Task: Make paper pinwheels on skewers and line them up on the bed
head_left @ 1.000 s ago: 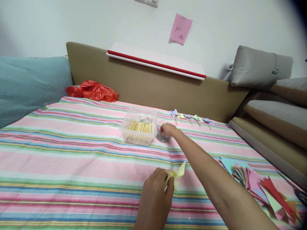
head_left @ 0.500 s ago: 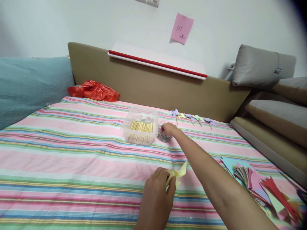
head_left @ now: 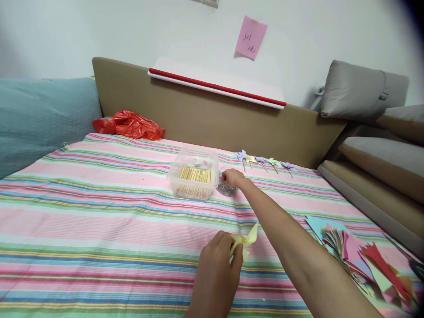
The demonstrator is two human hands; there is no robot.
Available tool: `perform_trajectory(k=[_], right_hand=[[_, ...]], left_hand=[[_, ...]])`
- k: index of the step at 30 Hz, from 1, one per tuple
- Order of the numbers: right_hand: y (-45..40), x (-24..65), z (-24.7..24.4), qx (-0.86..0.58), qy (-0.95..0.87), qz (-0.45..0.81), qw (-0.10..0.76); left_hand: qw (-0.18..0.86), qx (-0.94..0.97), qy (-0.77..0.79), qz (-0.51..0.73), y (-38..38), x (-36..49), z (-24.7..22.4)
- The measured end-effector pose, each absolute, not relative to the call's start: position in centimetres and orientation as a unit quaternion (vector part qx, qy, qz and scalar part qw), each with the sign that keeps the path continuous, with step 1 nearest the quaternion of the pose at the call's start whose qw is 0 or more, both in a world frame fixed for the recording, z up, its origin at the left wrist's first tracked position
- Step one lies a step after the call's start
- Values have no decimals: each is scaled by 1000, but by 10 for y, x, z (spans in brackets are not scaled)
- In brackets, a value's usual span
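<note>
the folded yellow paper (head_left: 250,236) is hanging over the striped cloth (head_left: 99,234), the left hand (head_left: 216,271) pinching it between thumb and fingers. it is probably feeling light, soft and easily creased, its gathered middle offering the safest hold. the right hand (head_left: 233,177) is curling at the small dish (head_left: 228,193), its grip hidden, beside the clear box (head_left: 190,193).

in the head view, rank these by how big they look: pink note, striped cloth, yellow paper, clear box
1. Striped cloth
2. Clear box
3. Pink note
4. Yellow paper, going by the part that shows
</note>
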State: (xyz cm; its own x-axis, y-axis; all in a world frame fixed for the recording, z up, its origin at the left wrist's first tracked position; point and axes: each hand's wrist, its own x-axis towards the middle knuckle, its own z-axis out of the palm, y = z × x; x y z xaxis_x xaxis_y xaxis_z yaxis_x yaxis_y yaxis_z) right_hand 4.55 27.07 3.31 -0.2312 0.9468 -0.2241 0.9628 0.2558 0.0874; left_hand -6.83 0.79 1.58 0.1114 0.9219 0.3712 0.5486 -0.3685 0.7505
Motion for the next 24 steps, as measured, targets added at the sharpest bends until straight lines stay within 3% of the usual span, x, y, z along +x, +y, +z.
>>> perform_trajectory(k=[14, 19, 24], right_hand=[[270, 44, 31, 609, 787, -47, 82], [274, 52, 32, 600, 798, -61, 11], [265, 76, 58, 552, 822, -88, -114]], left_hand=[[222, 710, 523, 417, 8, -67, 15], [216, 711, 524, 415, 7, -68, 14], [235, 705, 518, 425, 8, -70, 13]])
